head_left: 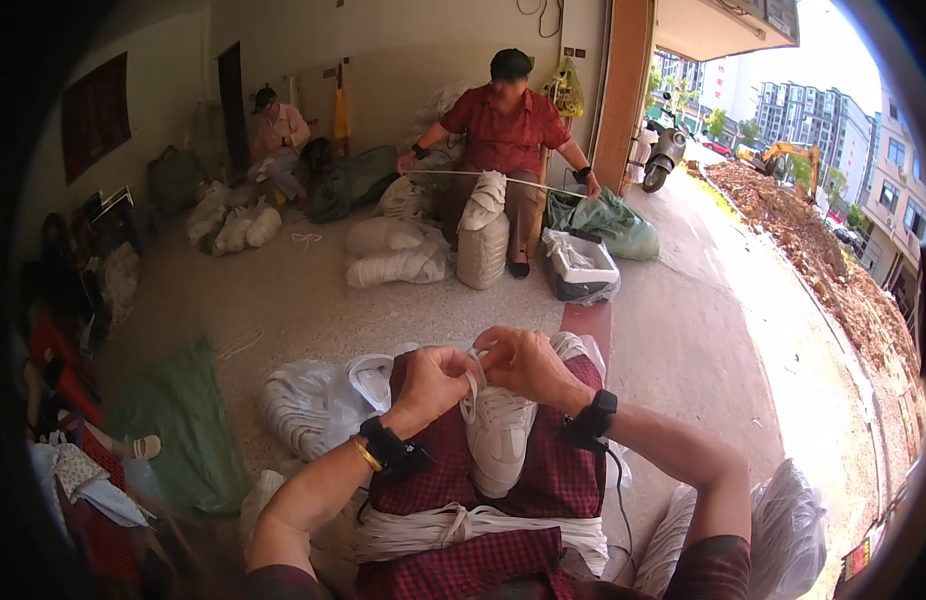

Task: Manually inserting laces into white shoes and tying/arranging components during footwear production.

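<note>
A white lace-up shoe (500,452) rests on my lap over dark red checked cloth, its toe toward me. My left hand (435,382) is closed in a pinch on a white shoelace (471,398) just above the left side of the shoe. On the other side my right hand (528,362) has its fingertips pinched together on the lace, close to the left fingertips. The shoe's upper end is partly hidden behind my hands. Across my lap, nearer to me, lies a bundle of white laces (413,532).
Plastic-wrapped stacks of white shoe parts (308,405) lie left of my knees, with another wrapped stack (783,530) at the lower right. A green sack (178,425) covers floor at left. Opposite, a seated person (503,125) stretches a lace beside an open box (583,262).
</note>
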The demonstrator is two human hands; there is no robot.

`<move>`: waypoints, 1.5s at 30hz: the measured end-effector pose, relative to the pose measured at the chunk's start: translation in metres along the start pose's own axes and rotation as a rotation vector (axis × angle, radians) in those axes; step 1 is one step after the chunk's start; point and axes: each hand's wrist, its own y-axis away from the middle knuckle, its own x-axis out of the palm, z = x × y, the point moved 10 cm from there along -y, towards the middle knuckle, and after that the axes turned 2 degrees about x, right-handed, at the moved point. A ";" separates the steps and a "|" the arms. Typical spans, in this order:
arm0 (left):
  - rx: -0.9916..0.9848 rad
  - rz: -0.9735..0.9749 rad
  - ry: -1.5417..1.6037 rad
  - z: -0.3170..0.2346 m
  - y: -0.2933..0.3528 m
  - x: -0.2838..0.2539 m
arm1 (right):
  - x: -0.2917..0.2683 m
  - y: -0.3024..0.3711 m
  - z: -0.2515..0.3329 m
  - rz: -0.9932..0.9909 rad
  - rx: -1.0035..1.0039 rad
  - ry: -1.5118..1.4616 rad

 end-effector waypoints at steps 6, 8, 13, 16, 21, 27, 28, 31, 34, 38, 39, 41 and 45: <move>-0.092 0.085 0.093 0.011 -0.013 -0.007 | -0.002 -0.007 0.001 -0.001 -0.045 0.098; -0.097 0.084 0.172 0.009 -0.008 -0.007 | 0.006 -0.003 -0.001 -0.015 -0.040 0.112; 0.161 -0.048 -0.337 -0.015 -0.003 -0.010 | 0.014 -0.001 0.003 0.039 -0.109 0.322; 0.207 -0.027 -0.285 -0.014 0.000 -0.008 | 0.012 0.007 0.020 0.073 -0.225 0.433; 0.346 -0.192 -0.139 -0.038 0.015 -0.032 | -0.050 0.023 0.030 0.011 -0.215 0.658; 0.302 -0.036 -0.303 -0.030 0.023 -0.015 | -0.073 0.061 -0.020 -0.047 -0.088 0.550; 0.297 -0.059 -0.308 -0.044 0.026 -0.015 | -0.077 0.069 -0.036 -0.083 -0.062 0.558; 0.437 -0.120 -0.298 -0.100 0.054 -0.023 | -0.084 0.079 -0.061 -0.145 0.096 0.290; 0.905 -0.056 -0.353 -0.206 0.109 0.006 | -0.069 0.092 -0.082 -0.082 0.263 -0.031; 1.167 -0.150 0.177 -0.276 0.212 0.009 | -0.050 0.093 -0.057 -0.103 0.085 0.093; 1.248 -0.008 0.328 -0.299 0.226 0.011 | -0.051 0.098 -0.056 -0.132 0.061 0.126; 1.409 -0.060 0.440 -0.310 0.243 0.013 | -0.047 0.097 -0.055 -0.136 0.030 0.134; 1.538 -0.056 0.754 -0.311 0.262 0.009 | -0.048 0.101 -0.056 -0.159 0.014 0.137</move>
